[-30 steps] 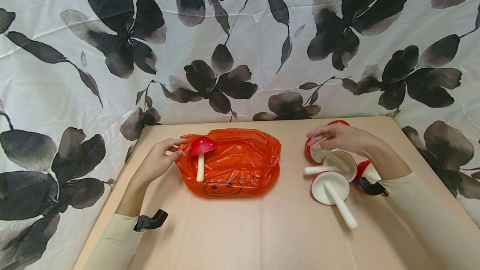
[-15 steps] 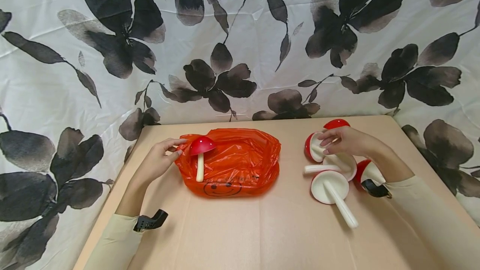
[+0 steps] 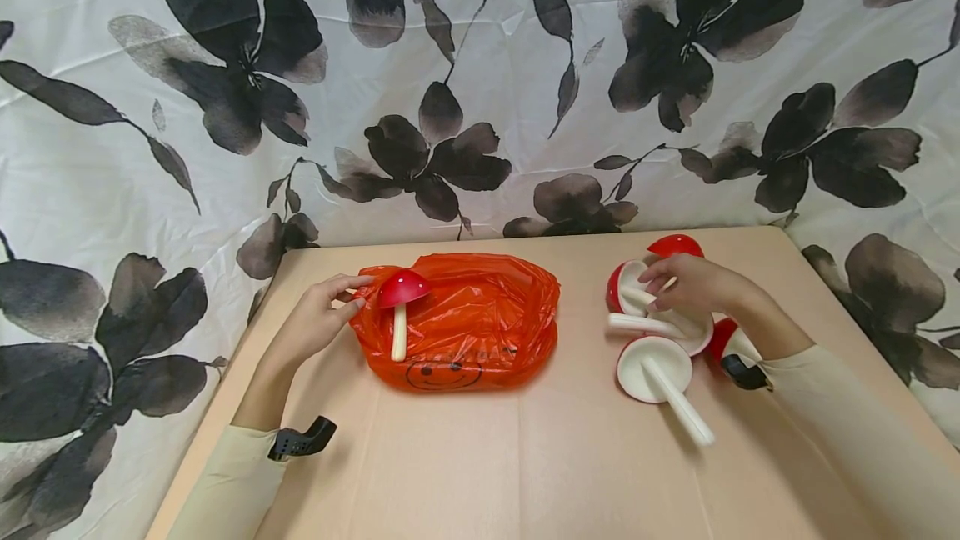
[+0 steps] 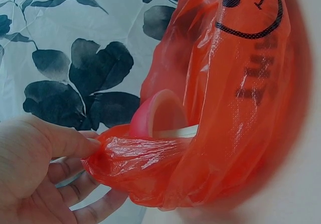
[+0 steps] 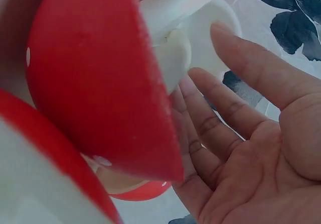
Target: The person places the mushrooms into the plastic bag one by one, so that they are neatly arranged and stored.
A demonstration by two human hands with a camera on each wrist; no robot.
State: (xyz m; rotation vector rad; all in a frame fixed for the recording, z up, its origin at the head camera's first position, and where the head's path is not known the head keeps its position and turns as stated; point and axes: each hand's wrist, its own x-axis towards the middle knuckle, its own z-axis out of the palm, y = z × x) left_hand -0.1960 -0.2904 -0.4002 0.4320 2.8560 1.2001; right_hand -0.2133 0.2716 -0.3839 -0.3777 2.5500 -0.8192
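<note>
My left hand (image 3: 318, 319) pinches the left edge of an orange-red plastic bag (image 3: 487, 315) between thumb and fingers, as the left wrist view (image 4: 75, 148) confirms. A toy mushroom (image 3: 402, 290) with a red cap and pale stem lies at the bag's mouth. Over a cluster of toy mushrooms at the right is my right hand (image 3: 693, 283), its thumb apart from the fingers. Beneath it one mushroom (image 3: 637, 323) has its stem pointing left; another (image 3: 626, 286) lies just behind. In the right wrist view a red cap (image 5: 95, 78) hides some fingertips.
Around the right hand lie more toy mushrooms: one in front with its white underside up (image 3: 655, 369), a red cap at the back (image 3: 675, 245), and one by the wrist (image 3: 738, 344). A floral cloth (image 3: 487, 65) hangs behind the wooden table (image 3: 480, 465).
My right hand has shifted slightly right and lower into the cluster. The mushroom with the left-pointing stem has turned and moved back a little; the front one has slid slightly. The left hand stays on the bag.
</note>
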